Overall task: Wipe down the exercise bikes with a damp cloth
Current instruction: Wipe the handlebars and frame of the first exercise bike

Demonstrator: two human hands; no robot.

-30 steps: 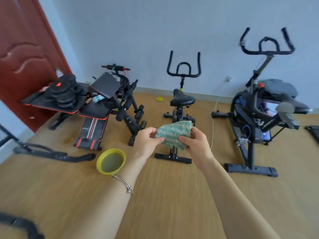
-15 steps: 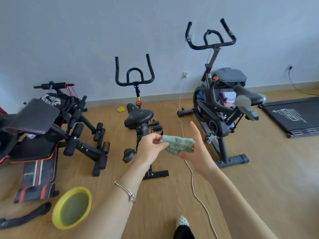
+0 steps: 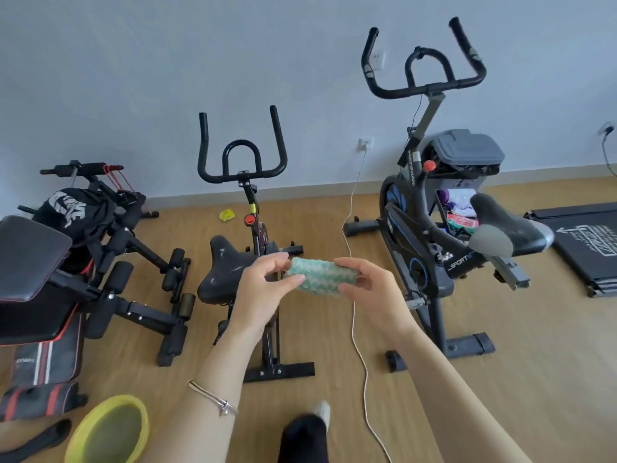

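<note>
Above the small bike's [image 3: 247,235] smooth black saddle, left hand [image 3: 263,294] and right hand [image 3: 370,292] pinch opposite ends of a nubbly green cloth [image 3: 319,275], folded oblong.

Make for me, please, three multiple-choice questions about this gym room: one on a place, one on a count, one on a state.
1. Where is the yellow basin?
A. on the floor at lower left, near the bench
B. on a bike saddle
C. up on a shelf

2. How many exercise bikes are in view?
A. one
B. two
C. four

3. How is the cloth held?
A. it lies flat on the ground
B. the left hand and the right hand pinch its ends
C. it hangs on a handlebar

Answers: 1 A, the basin sits low beside the bench foot; 2 B, only the small bike and the big bike show; 3 B, fingers of both hands close on the cloth in the air.
</note>
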